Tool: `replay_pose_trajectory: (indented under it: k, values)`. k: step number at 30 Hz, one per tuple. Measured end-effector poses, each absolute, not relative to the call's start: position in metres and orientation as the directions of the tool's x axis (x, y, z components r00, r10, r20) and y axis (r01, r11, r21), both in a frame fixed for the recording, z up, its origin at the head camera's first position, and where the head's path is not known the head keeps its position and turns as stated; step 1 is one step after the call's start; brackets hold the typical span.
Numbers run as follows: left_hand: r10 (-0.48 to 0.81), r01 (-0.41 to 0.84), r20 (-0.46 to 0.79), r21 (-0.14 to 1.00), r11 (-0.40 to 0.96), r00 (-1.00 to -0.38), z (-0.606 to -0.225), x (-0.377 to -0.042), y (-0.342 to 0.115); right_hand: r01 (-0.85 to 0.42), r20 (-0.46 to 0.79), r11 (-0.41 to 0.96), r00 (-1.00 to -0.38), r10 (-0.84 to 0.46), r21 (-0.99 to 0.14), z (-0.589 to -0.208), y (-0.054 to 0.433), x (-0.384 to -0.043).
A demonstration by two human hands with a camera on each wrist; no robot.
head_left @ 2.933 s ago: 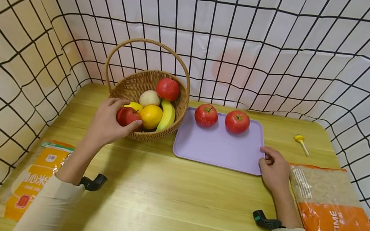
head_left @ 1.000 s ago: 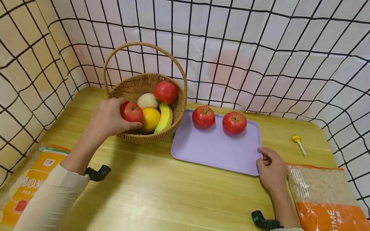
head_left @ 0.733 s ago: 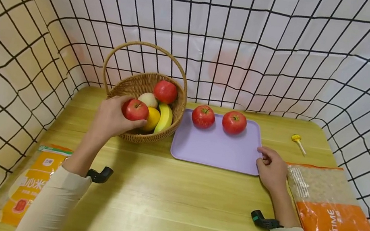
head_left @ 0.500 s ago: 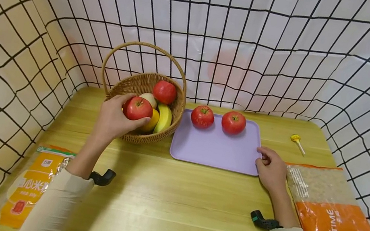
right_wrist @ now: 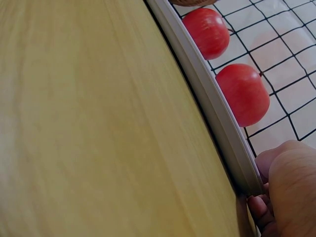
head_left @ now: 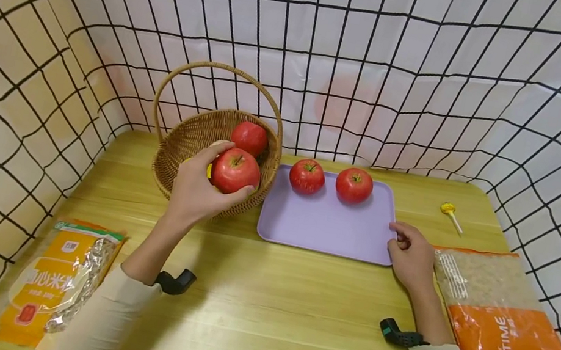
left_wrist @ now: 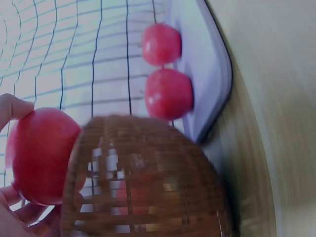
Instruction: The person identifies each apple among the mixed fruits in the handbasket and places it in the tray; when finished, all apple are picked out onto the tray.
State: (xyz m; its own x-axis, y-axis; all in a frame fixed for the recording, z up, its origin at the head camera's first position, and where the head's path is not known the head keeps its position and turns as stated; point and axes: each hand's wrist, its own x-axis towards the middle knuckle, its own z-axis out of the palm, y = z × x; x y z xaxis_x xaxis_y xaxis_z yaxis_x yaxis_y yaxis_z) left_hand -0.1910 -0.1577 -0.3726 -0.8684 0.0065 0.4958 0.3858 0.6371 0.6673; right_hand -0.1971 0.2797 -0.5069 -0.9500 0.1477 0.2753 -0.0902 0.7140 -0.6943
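Note:
A red apple (head_left: 236, 171) is held up in my left hand (head_left: 201, 188), thumb on one side and fingers on the other, over the front of the wicker basket (head_left: 162, 164). In the left wrist view the apple (left_wrist: 43, 155) hangs beside the basket's woven wall (left_wrist: 148, 148). Another red fruit (head_left: 250, 138) sits at the basket's back; the other fruits there are mostly hidden by the hand. My right hand (head_left: 414, 258) pinches the right rim of the purple tray (head_left: 327, 226). Two red apples, a left one (head_left: 307, 176) and a right one (head_left: 353, 186), rest along the tray's far side.
A lollipop (head_left: 452, 217) lies right of the tray. An orange pasta bag (head_left: 519, 345) lies at the table's right, and a yellow food bag (head_left: 53, 285) at the left. The tall basket handle (head_left: 226, 68) arches upward. Grid-patterned cloth (head_left: 366, 59) walls the back and sides.
My left hand has gripped the apple in the basket, lifted it and carried it rightward. Fruit beneath is now mostly covered. The right hand stays at the tray rim.

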Motion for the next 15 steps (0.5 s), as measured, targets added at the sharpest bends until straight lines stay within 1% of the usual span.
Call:
replay_pose_trajectory:
  k: [6, 11, 15]
  values:
    - [0.044, 0.438, 0.515, 0.677, 0.591, -0.856, -0.376, -0.189, -0.13, -0.1, 0.277, 0.717, -0.952, 0.133, -0.69, -0.506, 0.279, -0.197]
    - [0.112, 0.497, 0.531, 0.671, 0.55, -0.84, -0.386, -0.186, -0.102, -0.091, 0.26, 0.71, -0.956, 0.133, -0.699, -0.505, 0.279, -0.197]
    - [0.175, 0.514, 0.503, 0.689, 0.511, -0.847, -0.395, -0.183, -0.082, -0.084, 0.258, 0.711, -0.956, 0.14, -0.698, -0.504, 0.279, -0.197]
